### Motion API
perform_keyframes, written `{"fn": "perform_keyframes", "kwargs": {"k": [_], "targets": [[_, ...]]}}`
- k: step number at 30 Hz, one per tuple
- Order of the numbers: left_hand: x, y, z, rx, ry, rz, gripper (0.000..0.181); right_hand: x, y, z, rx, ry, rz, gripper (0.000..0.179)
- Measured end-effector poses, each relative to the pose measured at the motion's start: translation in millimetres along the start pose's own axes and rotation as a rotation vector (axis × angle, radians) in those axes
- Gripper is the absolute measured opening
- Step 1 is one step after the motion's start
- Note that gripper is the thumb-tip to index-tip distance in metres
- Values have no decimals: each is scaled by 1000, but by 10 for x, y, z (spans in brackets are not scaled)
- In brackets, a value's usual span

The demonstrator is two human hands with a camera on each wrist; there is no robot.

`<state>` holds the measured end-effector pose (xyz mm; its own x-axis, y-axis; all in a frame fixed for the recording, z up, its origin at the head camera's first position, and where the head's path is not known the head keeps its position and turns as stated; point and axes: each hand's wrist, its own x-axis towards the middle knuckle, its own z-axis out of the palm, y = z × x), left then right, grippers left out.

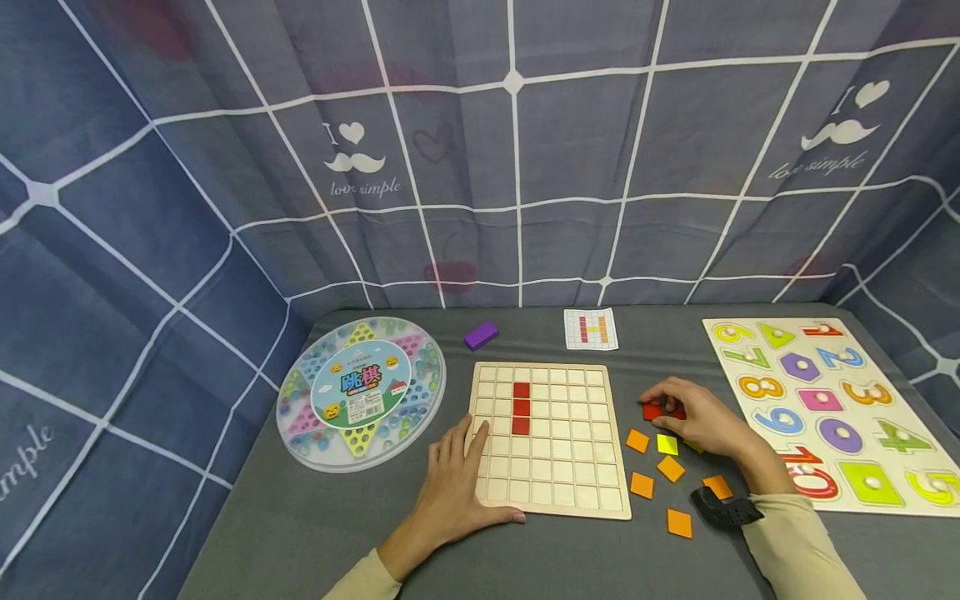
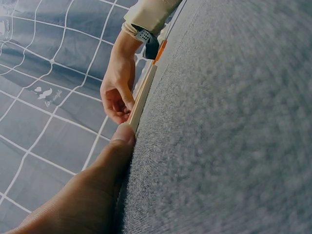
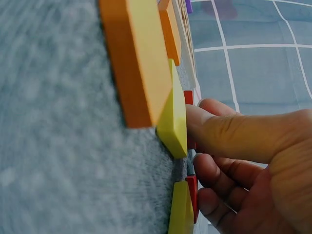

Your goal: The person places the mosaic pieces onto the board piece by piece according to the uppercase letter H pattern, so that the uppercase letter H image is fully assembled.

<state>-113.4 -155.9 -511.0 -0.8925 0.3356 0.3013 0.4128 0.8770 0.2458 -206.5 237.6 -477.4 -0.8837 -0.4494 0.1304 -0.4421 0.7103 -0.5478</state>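
Fingers (image 1: 457, 446) extended, left hand (image 1: 459, 483) touches left edge of pale wooden grid board (image 1: 551, 467); right hand (image 1: 703, 419) pinches red square tile (image 1: 651, 412) between board and right edge of grey tabletop (image 1: 292, 542).

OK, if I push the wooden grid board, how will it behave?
The grid board looks thin and straight-edged, so it will probably move stiffly rather than bend. Lying flat on the grey cloth, it seems unlikely to roll or tip, though fabric might drag. Its three red tiles sit within grid cells, so they should mostly ride along.
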Motion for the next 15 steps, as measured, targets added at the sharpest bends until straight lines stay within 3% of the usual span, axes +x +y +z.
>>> {"fn": "perform_keyframes", "kwargs": {"k": [15], "targets": [[-6,-12,-9,1,-4,2,130,9,-25,-2,19,-10,19,34]]}}
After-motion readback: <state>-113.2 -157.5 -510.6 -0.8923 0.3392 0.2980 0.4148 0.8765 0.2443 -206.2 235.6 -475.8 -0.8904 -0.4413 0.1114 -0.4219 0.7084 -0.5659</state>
